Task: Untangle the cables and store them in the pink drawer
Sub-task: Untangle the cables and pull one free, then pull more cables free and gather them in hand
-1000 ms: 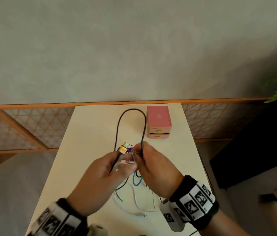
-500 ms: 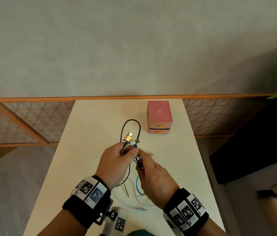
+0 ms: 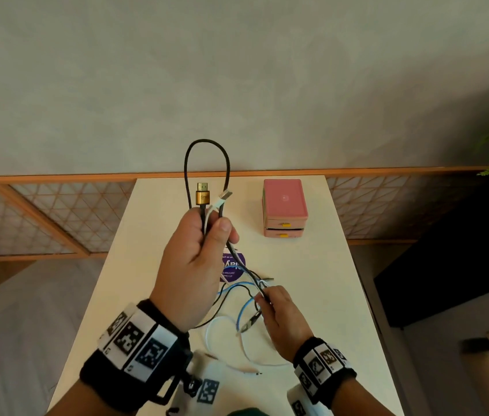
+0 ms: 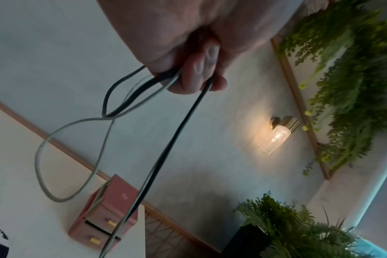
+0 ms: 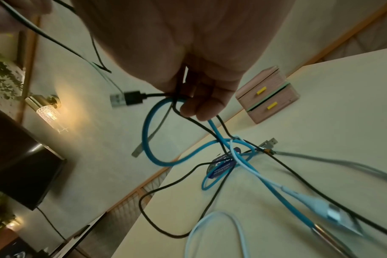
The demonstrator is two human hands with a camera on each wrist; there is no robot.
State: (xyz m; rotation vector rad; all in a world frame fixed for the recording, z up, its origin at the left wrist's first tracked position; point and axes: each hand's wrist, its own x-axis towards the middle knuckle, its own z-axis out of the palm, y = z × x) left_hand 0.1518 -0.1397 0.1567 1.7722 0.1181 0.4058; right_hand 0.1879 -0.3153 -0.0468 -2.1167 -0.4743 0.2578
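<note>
Raised since half a second ago: left hand (image 3: 195, 262), now well above the table and apart from the right hand.
Table (image 3: 153, 265): cream top; purple round sticker (image 3: 234, 267) near its middle.
Pink drawer unit (image 3: 284, 207): far right of the table, two yellow-handled drawers, both closed.
Left hand: fingers and thumb curled round a black cable (image 3: 207, 163) looped upward, a gold-collared HDMI plug (image 3: 202, 193) and a white USB plug (image 3: 225, 196).
Right hand (image 3: 282, 316): low over the table, fingertips pinching black and blue cable (image 3: 244, 307) strands.
White cable (image 3: 228, 331): lying on the table.
</note>
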